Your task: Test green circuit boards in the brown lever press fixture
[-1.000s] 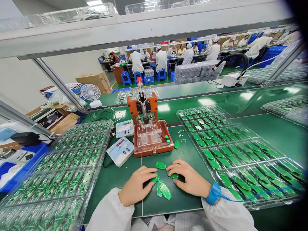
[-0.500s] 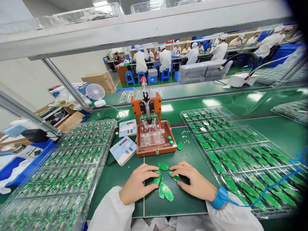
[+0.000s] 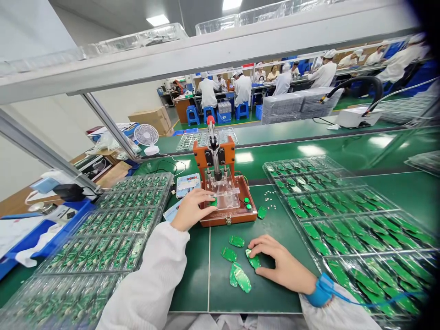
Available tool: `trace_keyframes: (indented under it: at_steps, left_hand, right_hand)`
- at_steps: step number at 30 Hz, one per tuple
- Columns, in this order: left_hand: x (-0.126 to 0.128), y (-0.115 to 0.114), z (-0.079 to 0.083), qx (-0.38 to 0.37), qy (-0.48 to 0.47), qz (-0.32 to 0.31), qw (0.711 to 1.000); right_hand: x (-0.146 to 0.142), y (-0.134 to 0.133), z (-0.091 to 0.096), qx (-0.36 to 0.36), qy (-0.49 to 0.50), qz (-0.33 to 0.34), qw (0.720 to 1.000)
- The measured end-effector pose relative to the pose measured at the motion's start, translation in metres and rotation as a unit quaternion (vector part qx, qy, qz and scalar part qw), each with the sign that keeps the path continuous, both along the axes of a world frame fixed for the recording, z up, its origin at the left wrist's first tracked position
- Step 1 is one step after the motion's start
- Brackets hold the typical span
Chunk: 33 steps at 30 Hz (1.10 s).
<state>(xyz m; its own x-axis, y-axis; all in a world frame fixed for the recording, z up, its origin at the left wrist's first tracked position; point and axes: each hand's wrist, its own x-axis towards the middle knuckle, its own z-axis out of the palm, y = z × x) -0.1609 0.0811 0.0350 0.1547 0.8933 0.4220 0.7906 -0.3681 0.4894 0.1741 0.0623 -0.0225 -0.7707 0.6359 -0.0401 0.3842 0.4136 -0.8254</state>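
My left hand (image 3: 194, 208) is at the left front of the orange press fixture (image 3: 245, 215), with a green circuit board (image 3: 213, 202) pinched at its fingertips over the clear plate (image 3: 229, 200). My right hand (image 3: 277, 262) grips another circuit board (image 3: 253, 259) by its edges, just above or on the green mat. Left of it lie several loose boards: one board (image 3: 236, 241) on top, one (image 3: 228, 254) below it, and an overlapping pair (image 3: 242, 278) nearer me. A blue wrist strap (image 3: 321, 289) circles my right wrist. The fixture's lever stands upright.
A clear tray of populated boards (image 3: 129, 229) stands at left, a tray of green boards (image 3: 347, 229) at right. One small board (image 3: 261, 212) and tiny pale parts (image 3: 270, 199) lie beside the fixture. Behind are a fan (image 3: 146, 135) and a white box (image 3: 359, 118); co-workers sit farther back.
My left hand has gone from the loose boards up to the fixture, carrying a circuit board. The right hand stays near the pile with its board. The camera view has shifted slightly.
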Motion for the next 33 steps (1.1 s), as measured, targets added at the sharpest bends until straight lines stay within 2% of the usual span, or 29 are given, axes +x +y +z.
trace_keyframes:
  at_steps: [4, 9, 13, 16, 18, 22, 25, 29, 33]
  left_hand:
    - [0.002, 0.008, -0.004, -0.012, 0.005, -0.005, 1.0]
    - [0.003, 0.005, -0.003, -0.026, 0.002, -0.002, 1.0]
    - [0.005, 0.001, -0.009, -0.007, -0.013, -0.003, 1.0]
    - [0.01, -0.002, -0.018, 0.022, -0.026, 0.011, 0.999]
    - [0.013, -0.004, -0.025, 0.043, -0.031, 0.027, 0.998]
    - [0.02, -0.008, -0.033, 0.086, -0.026, 0.049, 0.995]
    - [0.021, -0.009, -0.037, 0.105, -0.028, 0.051, 0.993]
    - [0.021, -0.009, -0.04, 0.11, -0.032, 0.048, 0.992]
    - [0.021, -0.01, -0.041, 0.109, -0.018, 0.047, 0.993]
  right_hand:
    - [0.001, 0.0, 0.001, -0.001, 0.01, -0.002, 1.0]
    - [0.002, 0.0, 0.001, -0.009, 0.019, -0.004, 1.0]
    - [0.003, -0.001, 0.003, -0.028, 0.037, -0.007, 0.999]
    - [0.0, -0.003, 0.014, -0.03, 0.062, 0.003, 0.998]
    - [-0.006, 0.001, 0.027, 0.002, 0.084, 0.009, 0.996]
    - [-0.033, 0.033, 0.054, 0.148, 0.12, -0.004, 0.982]
    - [-0.058, 0.07, 0.061, 0.241, 0.12, -0.03, 0.963]
    - [-0.082, 0.106, 0.056, 0.274, 0.107, -0.035, 0.955]
    - [-0.09, 0.119, 0.049, 0.282, 0.09, -0.021, 0.955]
